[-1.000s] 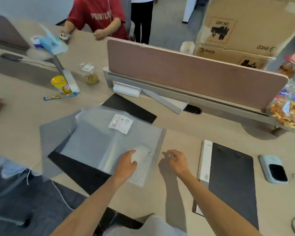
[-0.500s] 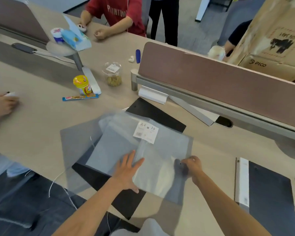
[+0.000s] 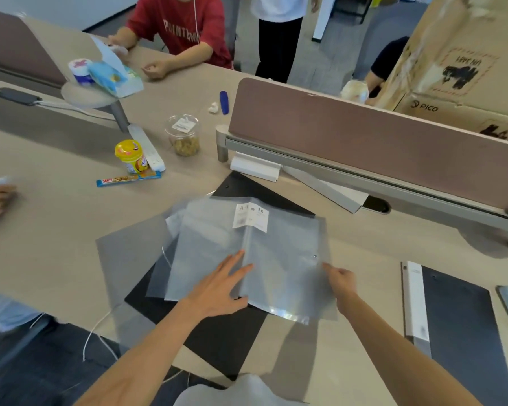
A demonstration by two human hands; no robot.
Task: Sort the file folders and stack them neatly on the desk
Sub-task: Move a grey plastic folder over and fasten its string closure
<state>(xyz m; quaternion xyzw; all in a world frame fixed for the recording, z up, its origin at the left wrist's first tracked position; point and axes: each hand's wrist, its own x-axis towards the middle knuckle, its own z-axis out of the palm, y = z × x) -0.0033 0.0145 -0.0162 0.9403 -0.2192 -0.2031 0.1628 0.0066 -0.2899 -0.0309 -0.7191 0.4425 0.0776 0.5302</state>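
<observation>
A translucent grey file folder point(image 3: 279, 259) with a white A4 label lies on top of a loose pile in front of me. Under it are more grey translucent folders point(image 3: 129, 253) fanned out to the left, and a black folder point(image 3: 217, 338) at the bottom. My left hand point(image 3: 220, 285) presses flat on the top folder with its fingers spread. My right hand point(image 3: 339, 281) pinches that folder's right edge. A second black folder with a white spine point(image 3: 458, 326) lies apart on the desk at the right.
A pink desk divider point(image 3: 379, 142) on a grey rail runs behind the pile. A yellow cup point(image 3: 131, 156), a snack bar, a clear jar point(image 3: 184, 136) and a lamp base stand at the left. Other people sit across and at the far left. Cardboard boxes point(image 3: 464, 68) are stacked at the right.
The view shifted so the pile sits more to the right. My left hand flattened and slid up the top folder; my right hand moved in and took its right edge.
</observation>
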